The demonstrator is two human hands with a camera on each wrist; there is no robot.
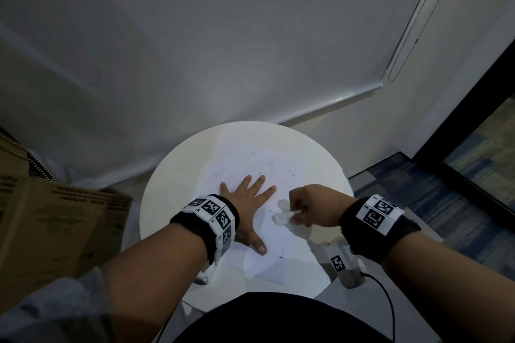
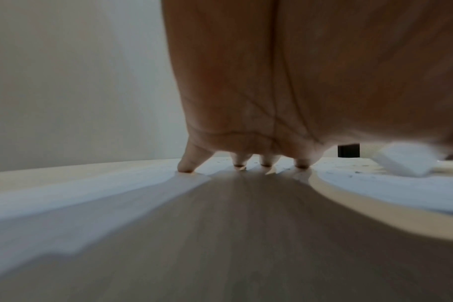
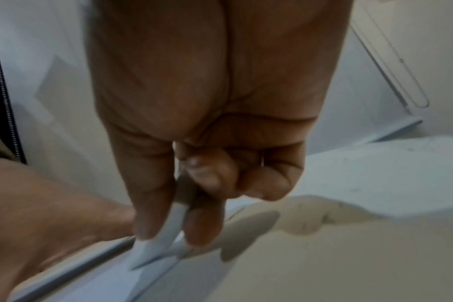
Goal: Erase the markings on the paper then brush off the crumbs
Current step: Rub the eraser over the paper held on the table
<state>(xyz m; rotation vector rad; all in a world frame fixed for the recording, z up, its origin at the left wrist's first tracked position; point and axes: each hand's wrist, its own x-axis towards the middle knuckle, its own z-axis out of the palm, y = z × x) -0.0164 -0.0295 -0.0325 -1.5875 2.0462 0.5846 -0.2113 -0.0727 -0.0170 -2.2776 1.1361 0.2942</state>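
Note:
A white sheet of paper (image 1: 289, 234) lies on the round white table (image 1: 167, 203). Dark eraser crumbs (image 1: 267, 164) are scattered over its far part, and a few short dark marks (image 1: 282, 255) show near its front edge. My left hand (image 1: 248, 203) lies flat on the paper with fingers spread, its fingertips (image 2: 186, 168) pressing down. Just right of it, my right hand (image 1: 306, 209) pinches a white eraser (image 1: 281, 217) between thumb and fingers, low over the paper. The same eraser (image 3: 158, 245) shows in the right wrist view and the eraser (image 2: 404, 161) at the right of the left wrist view.
A cardboard box (image 1: 55, 228) stands at the left of the table. A white window blind (image 1: 195, 36) hangs behind it, with a bead chain (image 1: 412, 44) at the right. A small grey device with a black cable (image 1: 348, 267) sits at the table's right edge. Blue carpet (image 1: 446, 203) lies to the right.

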